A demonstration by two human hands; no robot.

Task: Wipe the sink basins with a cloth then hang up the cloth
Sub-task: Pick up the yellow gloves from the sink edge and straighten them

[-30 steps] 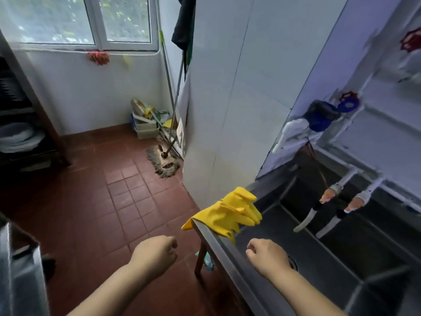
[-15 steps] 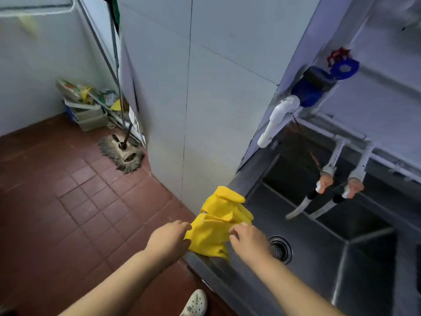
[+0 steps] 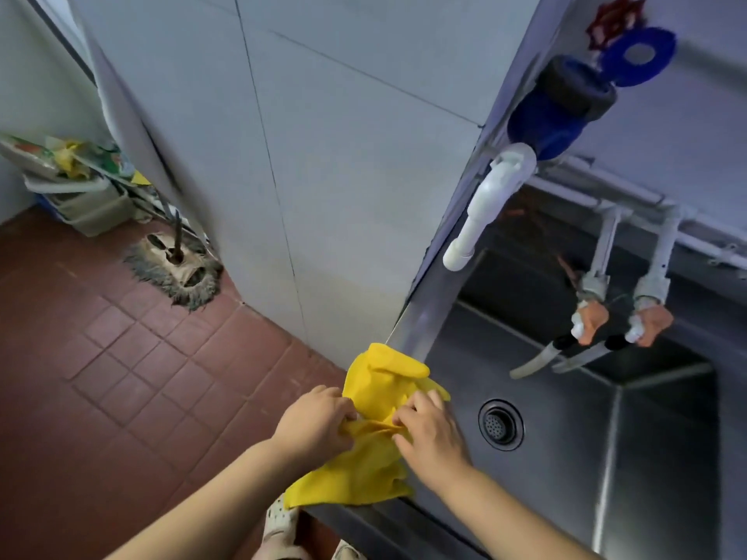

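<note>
A yellow cloth [image 3: 376, 398] lies draped over the front left corner of the steel sink [image 3: 566, 458], part of it hanging down toward the floor. My left hand [image 3: 313, 422] pinches the cloth's left side, fingers curled into the fabric. My right hand [image 3: 428, 432] grips a fold of the cloth from the right, over the sink rim. The left basin has a round drain [image 3: 500, 424] and a divider to the basin on its right.
Two taps with orange fittings [image 3: 622, 323] hang over the basin from white pipes. A white pipe spout [image 3: 481, 212] and a blue filter [image 3: 562, 111] sit on the wall. A mop head [image 3: 176, 268] and bins [image 3: 81, 196] stand on the red tiled floor.
Both hands moved from bare fists near the sink rim onto the yellow cloth and took hold of it. The view has swung right and closer to the sink.
</note>
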